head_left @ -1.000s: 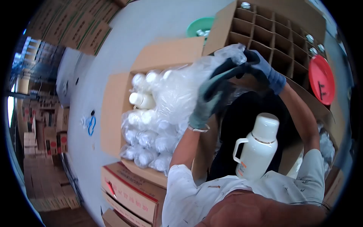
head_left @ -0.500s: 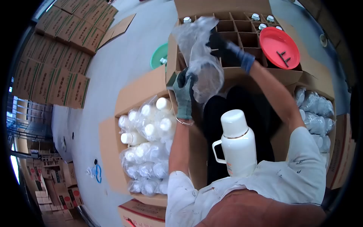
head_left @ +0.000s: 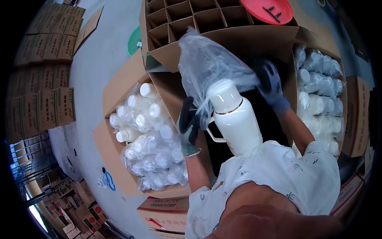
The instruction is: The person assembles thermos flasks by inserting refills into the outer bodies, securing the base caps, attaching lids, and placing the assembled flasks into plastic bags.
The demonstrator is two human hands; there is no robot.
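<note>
A white thermos flask (head_left: 240, 126) with a handle stands in my lap, leaning slightly, its cup lid uppermost. A clear plastic bag (head_left: 211, 59) hangs over the top of the lid, its mouth spread between my gloved hands. My left hand (head_left: 188, 124) is closed on the bag's near left edge, beside the flask's handle. On the other side, my right hand (head_left: 271, 84), a little blurred, grips the bag's right edge. The lower body of the flask is uncovered.
A divided carton (head_left: 199, 16) lies ahead, with a red plate (head_left: 264, 12) holding dark metal pieces on it. Open boxes of bagged white cups (head_left: 153, 147) and white parts (head_left: 320, 103) flank me. A green basin (head_left: 133, 42) and stacked cartons (head_left: 39, 107) are at left.
The bag has come down from over the divided carton onto the flask's lid. My right hand has moved down and toward me; the flask is tilted more. The view has shifted.
</note>
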